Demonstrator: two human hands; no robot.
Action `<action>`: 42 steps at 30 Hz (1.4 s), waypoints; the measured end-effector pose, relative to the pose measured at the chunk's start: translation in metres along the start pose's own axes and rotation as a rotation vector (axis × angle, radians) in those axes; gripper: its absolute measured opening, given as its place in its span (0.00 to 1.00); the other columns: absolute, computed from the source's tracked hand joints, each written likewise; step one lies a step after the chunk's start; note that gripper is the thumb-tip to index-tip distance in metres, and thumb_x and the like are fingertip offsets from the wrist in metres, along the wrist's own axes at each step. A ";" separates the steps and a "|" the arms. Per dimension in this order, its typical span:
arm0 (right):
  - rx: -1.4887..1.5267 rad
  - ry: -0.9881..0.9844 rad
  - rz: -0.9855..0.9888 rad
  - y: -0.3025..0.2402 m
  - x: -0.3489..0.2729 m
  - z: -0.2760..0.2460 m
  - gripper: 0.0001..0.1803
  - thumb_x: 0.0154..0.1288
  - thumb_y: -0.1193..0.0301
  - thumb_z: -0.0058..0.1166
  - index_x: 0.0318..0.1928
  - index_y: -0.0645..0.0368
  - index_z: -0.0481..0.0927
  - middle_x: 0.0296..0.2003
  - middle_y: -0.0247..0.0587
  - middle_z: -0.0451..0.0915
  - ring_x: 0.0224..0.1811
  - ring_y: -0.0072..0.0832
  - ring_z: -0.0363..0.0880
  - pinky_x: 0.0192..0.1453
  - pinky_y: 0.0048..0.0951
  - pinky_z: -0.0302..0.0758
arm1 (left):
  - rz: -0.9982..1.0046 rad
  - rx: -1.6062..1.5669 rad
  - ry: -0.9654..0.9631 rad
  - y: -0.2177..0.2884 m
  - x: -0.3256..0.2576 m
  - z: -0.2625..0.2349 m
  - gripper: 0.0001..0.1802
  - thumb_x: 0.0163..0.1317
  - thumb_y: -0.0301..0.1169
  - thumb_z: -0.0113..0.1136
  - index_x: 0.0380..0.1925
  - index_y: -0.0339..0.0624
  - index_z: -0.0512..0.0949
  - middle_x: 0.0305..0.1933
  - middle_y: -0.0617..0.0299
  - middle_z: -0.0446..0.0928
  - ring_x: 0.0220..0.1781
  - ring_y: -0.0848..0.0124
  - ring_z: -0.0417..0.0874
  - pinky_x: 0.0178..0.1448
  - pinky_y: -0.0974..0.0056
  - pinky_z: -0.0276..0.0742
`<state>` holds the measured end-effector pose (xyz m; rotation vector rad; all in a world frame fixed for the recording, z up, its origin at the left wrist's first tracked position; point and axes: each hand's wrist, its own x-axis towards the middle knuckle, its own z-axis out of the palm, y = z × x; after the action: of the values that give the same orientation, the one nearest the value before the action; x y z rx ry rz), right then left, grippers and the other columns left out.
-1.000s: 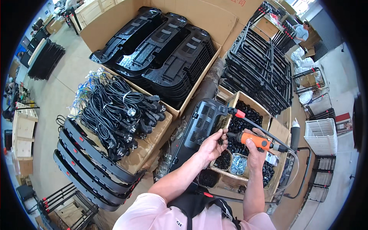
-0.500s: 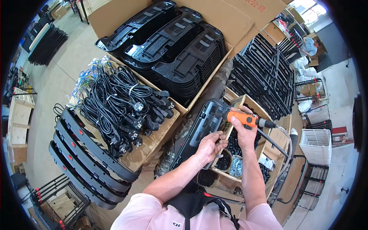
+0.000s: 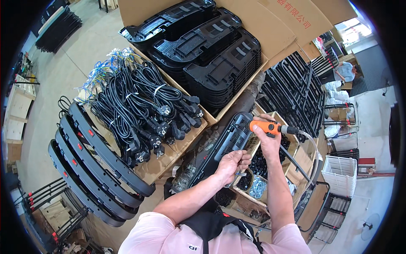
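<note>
My right hand [image 3: 269,144] is wrapped round an orange air screwdriver [image 3: 263,126], which lies nearly level with its nose end at the far end of a long black vented plastic housing [image 3: 231,137]. A clear hose [image 3: 314,146] runs from the tool's back end. Over the near right edge of the housing is my left hand [image 3: 231,166], its fingers curled and pinched together; anything inside them is hidden. Just beside that hand, a divided wooden box [image 3: 277,120] holds black screws [image 3: 245,182], silver screws [image 3: 257,187] and small black parts [image 3: 261,163].
Bundled black power cords [image 3: 135,101] lie on a carton at the left, beside several curved black covers [image 3: 114,158]. Stacked black plastic shells [image 3: 211,67] fill a large carton [image 3: 270,25] behind. Black metal frames [image 3: 296,93] stand at the back right. Another person [image 3: 346,72] is far off.
The whole view has shifted slightly. The fingers of my left hand have curled in more tightly near the housing edge. My right hand still grips the air screwdriver at the housing's far end.
</note>
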<state>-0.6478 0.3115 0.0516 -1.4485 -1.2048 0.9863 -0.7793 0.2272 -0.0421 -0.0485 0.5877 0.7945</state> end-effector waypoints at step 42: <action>0.026 -0.067 -0.022 -0.047 -0.060 -0.008 0.31 0.64 0.77 0.72 0.66 0.68 0.76 0.56 0.52 0.87 0.59 0.34 0.86 0.69 0.38 0.80 | 0.114 -0.356 0.150 0.022 0.016 -0.011 0.15 0.82 0.44 0.57 0.49 0.44 0.82 0.37 0.64 0.83 0.35 0.71 0.85 0.40 0.66 0.87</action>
<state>-0.6600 0.2523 0.0990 -1.3886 -1.2488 1.0395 -0.7910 0.2510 -0.0561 -0.4075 0.5882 1.0057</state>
